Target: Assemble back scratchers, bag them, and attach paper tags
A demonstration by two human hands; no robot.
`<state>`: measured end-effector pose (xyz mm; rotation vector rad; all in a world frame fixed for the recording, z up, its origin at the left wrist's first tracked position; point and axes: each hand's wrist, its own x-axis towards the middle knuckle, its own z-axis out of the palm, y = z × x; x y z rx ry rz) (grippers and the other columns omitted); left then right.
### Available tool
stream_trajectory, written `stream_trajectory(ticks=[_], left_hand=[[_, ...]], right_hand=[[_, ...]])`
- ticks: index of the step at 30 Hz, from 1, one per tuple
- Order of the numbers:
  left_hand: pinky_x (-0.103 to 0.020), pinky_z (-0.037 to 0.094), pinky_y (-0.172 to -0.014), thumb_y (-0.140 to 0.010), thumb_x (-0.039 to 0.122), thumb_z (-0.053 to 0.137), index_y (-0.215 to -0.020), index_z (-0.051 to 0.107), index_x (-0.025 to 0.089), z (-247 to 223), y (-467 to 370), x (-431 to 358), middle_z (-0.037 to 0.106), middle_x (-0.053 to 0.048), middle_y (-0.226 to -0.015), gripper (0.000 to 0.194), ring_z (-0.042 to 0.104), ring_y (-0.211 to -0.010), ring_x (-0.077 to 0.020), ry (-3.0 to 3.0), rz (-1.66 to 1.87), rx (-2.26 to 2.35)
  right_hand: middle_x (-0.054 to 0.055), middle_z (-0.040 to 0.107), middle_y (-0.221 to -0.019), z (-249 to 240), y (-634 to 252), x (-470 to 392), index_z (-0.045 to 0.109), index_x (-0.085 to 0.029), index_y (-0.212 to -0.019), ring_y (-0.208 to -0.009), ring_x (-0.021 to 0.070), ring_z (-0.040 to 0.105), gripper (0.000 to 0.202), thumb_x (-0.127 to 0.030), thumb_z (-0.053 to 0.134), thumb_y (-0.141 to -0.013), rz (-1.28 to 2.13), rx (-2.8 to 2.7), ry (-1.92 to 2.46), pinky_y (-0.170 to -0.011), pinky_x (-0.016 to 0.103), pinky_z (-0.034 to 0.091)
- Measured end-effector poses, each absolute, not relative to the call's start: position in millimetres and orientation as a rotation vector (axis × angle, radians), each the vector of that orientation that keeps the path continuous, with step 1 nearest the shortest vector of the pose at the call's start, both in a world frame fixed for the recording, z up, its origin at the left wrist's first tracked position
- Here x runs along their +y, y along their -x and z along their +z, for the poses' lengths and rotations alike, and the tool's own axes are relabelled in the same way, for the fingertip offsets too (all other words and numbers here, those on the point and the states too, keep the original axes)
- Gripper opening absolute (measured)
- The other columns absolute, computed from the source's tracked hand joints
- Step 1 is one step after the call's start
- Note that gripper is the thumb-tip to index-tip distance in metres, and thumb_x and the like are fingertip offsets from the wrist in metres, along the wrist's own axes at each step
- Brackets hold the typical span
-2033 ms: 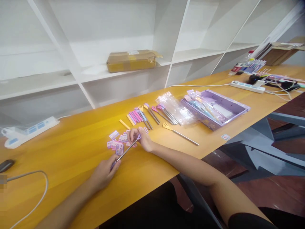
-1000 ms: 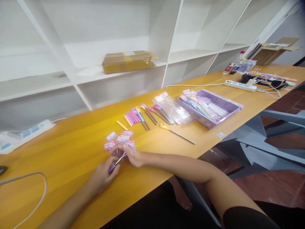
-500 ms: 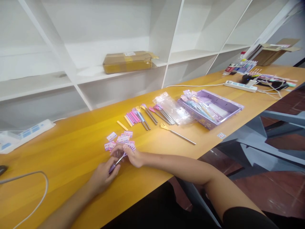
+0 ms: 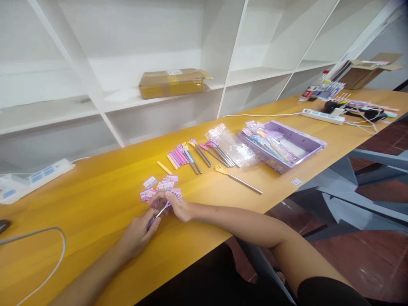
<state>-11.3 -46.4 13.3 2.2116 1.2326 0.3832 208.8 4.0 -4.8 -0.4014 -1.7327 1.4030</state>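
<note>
The work looks partway along: 1 claw-headed rod is held between both hands, just in front of the printed cards, with a purple sleeve at its lower end. The left hand has its grip closed around that sleeve; the right hand has its grip pinched near the purple claw, its fingers partly hiding the contact. Bagged pieces already lie in the purple tray. Left over on the surface are loose pink and purple tubes, 2 yellow tubes and more rods — 1 yellow-clawed rod lies apart, its shaft bare.

The shafts are slim, straight and shiny like metal; the curved, finger-like claws look like moulded plastic. The tubes are smooth and matt, the cards flat and thin, and the clear bag beside the tray crinkled and glossy — filmy, by its glare.
</note>
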Motion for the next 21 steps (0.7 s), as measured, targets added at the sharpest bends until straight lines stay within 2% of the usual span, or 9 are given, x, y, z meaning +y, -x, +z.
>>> stream_trajectory(ticks=[5,11,21], left_hand=[[-0.03,0.046,-0.067,-0.11,0.048,0.037,-0.112,0.063,0.023,16.6,8.8,-45.9,0.067,0.001,-0.077,0.036,0.063,-0.064,-0.0198,-2.17,0.362,1.25],[-0.031,0.049,-0.075,-0.111,0.049,0.034,-0.105,0.063,0.023,21.2,7.0,-42.9,0.07,-0.002,-0.085,0.039,0.066,-0.075,-0.0218,-2.167,0.366,1.217],[-0.031,0.046,-0.07,-0.11,0.048,0.035,-0.1,0.06,0.023,18.6,7.0,-41.6,0.067,-0.001,-0.08,0.037,0.062,-0.07,-0.0211,-2.189,0.352,1.23]], right_hand=[[0.006,0.058,-0.097,-5.0,-208.4,6.5,0.068,-0.015,-0.115,-0.07,0.0114,0.051,0.08,-0.073,0.013,-0.111,1.438,-1.699,0.418,-0.064,0.026,0.045],[0.005,0.055,-0.096,-7.7,-208.1,13.5,0.069,-0.014,-0.111,-0.071,0.0113,0.049,0.081,-0.08,0.022,-0.107,1.483,-1.635,0.42,-0.059,0.023,0.042],[0.005,0.054,-0.093,-6.0,-208.5,15.3,0.072,-0.012,-0.106,-0.072,0.0115,0.05,0.084,-0.081,0.023,-0.106,1.438,-1.607,0.407,-0.055,0.021,0.041]])
